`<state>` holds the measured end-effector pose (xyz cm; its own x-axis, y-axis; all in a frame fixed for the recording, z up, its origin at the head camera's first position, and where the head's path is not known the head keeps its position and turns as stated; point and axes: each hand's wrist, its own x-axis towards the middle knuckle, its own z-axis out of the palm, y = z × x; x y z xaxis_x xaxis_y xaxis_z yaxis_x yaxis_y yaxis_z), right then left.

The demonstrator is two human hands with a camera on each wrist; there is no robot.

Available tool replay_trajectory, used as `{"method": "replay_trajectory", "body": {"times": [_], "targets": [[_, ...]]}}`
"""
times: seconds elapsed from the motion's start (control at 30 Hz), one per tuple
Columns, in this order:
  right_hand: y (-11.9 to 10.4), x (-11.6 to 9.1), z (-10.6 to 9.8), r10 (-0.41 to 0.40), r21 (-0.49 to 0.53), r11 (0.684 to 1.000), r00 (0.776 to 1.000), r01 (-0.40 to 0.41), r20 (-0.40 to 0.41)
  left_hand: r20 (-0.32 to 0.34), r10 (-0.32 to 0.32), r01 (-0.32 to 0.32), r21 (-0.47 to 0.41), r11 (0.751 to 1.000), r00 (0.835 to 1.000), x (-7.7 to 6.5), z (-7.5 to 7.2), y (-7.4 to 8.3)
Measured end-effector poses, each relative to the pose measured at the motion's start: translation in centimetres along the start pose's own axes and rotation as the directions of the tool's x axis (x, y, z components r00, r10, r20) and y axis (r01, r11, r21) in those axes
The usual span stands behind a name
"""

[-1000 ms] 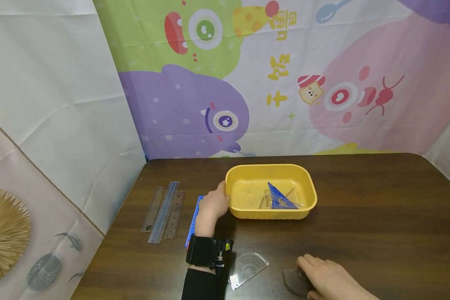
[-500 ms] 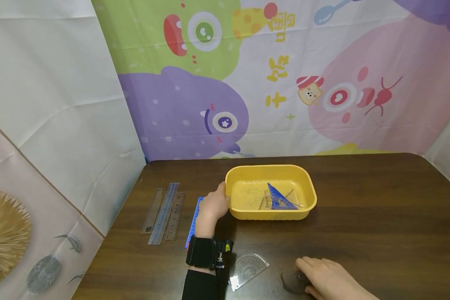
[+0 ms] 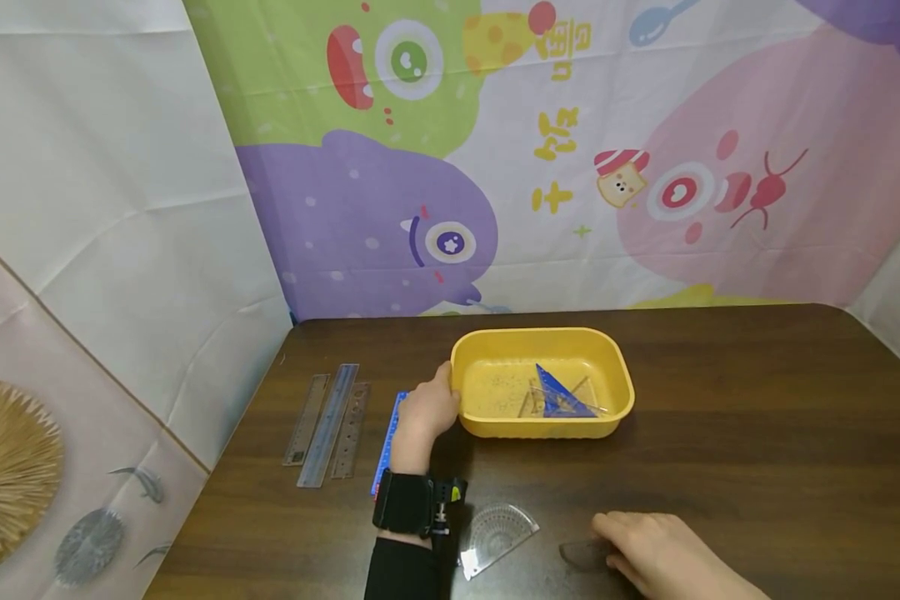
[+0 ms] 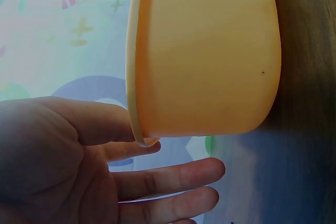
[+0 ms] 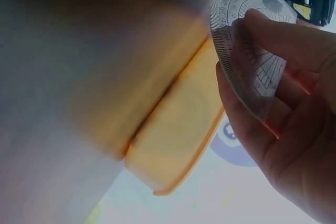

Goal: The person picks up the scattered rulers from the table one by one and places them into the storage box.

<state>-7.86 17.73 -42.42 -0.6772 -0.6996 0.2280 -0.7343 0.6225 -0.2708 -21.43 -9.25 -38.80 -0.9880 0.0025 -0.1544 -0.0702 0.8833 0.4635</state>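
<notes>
My left hand (image 3: 429, 407) grips the left end of a yellow plastic basin (image 3: 487, 429). Thumb and index finger are at its rim in the left wrist view, while the other fingers (image 4: 173, 177) extend below it. A blue set square (image 3: 558, 398) and clear set squares lie inside the basin. Near the front edge of the table, my right hand (image 3: 663, 546) pinches a clear protractor (image 5: 228, 40) between thumb and fingers. From the head view this protractor is tilted and partly hidden by the hand. Another clear protractor (image 3: 497, 537) lies flat between my two arms.
Several straight rulers lie left of the basin: clear ones, a bluish one (image 3: 328, 425) in the middle, and a blue ruler (image 3: 387, 450) partly behind my left forearm. A cartoon-printed cloth (image 3: 540, 267) hangs behind the brown table (image 3: 757, 417).
My right hand has turned the protractor it holds, which now shows as a narrower sliver from the head view. The left hand and the basin stay where they were.
</notes>
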Motion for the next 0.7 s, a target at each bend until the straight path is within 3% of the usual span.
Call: {"method": "replay_trajectory", "body": {"times": [0.13, 0.3, 0.7], "targets": [[0.1, 0.3, -0.2, -0.003, -0.026, 1.000, 0.997, 0.000, -0.083, 0.003, -0.003, 0.003, 0.005, 1.000, 1.000, 0.1, 0.0, 0.0], [0.3, 1.1, -0.4, -0.073, -0.129, 0.991, 0.964, 0.040, -0.257, 0.002, -0.003, 0.003, 0.002, 1.000, 1.000, 0.0, -0.1, 0.0], [1.8, 3.7, -2.4, -0.083, -0.186, 0.982, 0.919, 0.010, -0.386, -0.002, 0.002, -0.002, 0.011, 1.000, 1.000, -0.1, 0.0, 0.0]]}}
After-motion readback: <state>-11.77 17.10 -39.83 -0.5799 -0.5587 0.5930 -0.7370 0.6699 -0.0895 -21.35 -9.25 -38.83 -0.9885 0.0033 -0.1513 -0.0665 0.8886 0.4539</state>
